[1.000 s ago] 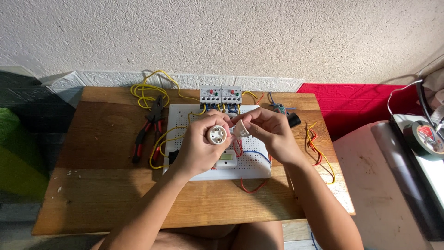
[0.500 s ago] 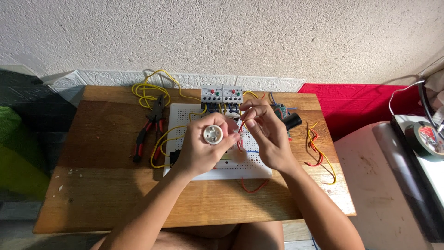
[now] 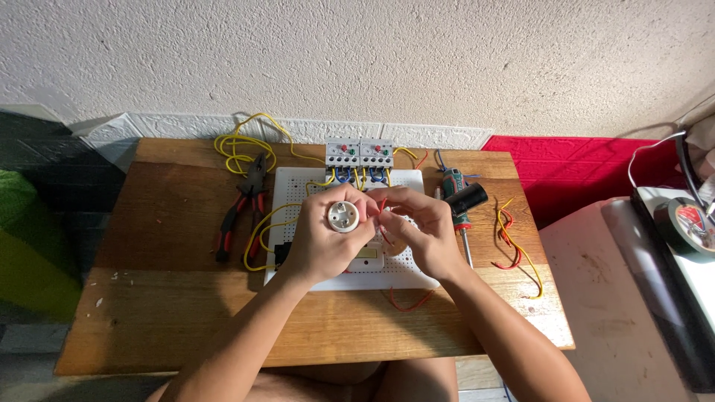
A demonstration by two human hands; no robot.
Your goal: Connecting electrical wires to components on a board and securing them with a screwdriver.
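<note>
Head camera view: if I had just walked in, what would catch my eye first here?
Probably the two hands at the centre: the left hand holds up a small round white lamp socket, while the right hand pinches a thin red wire beside it. Under them a white perforated board lies on the wooden table, with red-handled pliers and yellow wire loops to the left.

Two hands (image 3: 328, 242) (image 3: 417, 231), one lamp socket (image 3: 343, 217), one pliers (image 3: 242, 205), two relays (image 3: 360, 153) (side by side), one tape roll (image 3: 689, 225)
</note>
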